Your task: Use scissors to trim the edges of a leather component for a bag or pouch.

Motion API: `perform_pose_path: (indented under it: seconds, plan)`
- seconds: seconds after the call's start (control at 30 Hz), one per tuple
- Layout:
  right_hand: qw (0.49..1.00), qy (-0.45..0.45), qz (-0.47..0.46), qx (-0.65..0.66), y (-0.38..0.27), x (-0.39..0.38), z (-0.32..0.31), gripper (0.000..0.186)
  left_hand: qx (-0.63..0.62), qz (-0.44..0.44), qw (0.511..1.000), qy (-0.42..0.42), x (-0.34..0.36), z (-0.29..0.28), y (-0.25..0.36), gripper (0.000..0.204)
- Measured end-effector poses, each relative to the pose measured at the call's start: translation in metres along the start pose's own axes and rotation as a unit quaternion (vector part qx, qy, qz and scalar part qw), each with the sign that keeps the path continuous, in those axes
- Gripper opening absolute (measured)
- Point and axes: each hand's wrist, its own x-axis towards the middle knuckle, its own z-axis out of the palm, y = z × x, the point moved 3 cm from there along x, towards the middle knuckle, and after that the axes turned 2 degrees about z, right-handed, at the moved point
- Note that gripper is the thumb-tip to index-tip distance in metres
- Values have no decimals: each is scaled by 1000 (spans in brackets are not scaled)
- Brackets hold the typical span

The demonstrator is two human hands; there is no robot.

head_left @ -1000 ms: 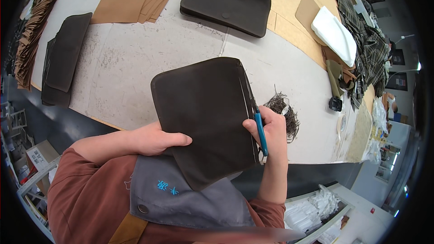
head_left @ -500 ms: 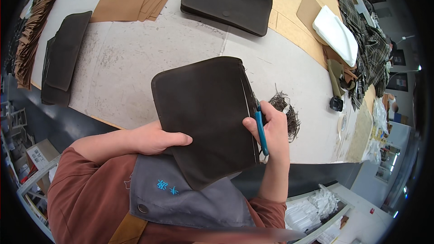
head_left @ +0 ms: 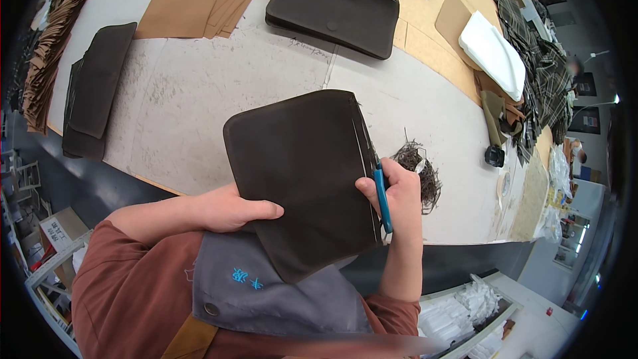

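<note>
Work along the right-hand edge of a dark brown piece (head_left: 302,179) appears to be the step in hand — probably trimming or tidying, judging by the tool held there. The piece is up in front of the person, its lower corner over the grey apron (head_left: 266,262) and its upper part in front of the bench (head_left: 199,106).

The left grip (head_left: 236,211) is closed on the lower left side of the piece, thumb flat on the face, the other fingers hidden beneath. The right grip (head_left: 402,194) is closed around a blue-handled tool (head_left: 383,201), its thumb against the face of the piece near the edge. The tool's dark tip points up along that edge, where a thin pale line runs; whether its blades are apart or together, I cannot tell.

Just beyond the right grip, a tangle of dark threads (head_left: 428,189) lies on the bench. Farther off rest a dark stack (head_left: 332,10) and some brown sheets (head_left: 189,3).

The next move, as I judge it, calls for a steady left grip and small, careful work by the right — tip close to the edge, yet clear of the face, since a slip could nick the material.
</note>
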Motion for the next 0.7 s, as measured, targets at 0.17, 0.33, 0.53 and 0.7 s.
perform_pose_path:
  seconds: [0.17, 0.33, 0.53, 0.7]
  plan:
    - [1000, 11, -16, -4, 0, 1, 1, 57, 0, 20, 1000, 3, 2, -1, -2, 40]
    - [999, 16, -35, -5, -2, 1, 1, 55, -3, -3, 1000, 14, 0, -1, -5, 39]
    - [998, 23, 15, 63, 10, 0, -1, 54, -62, 9, 998, 11, 1, -1, -13, 41]
    - [997, -22, 47, 61, 18, -10, -10, 57, -119, -8, 991, 53, -3, 2, -6, 45]
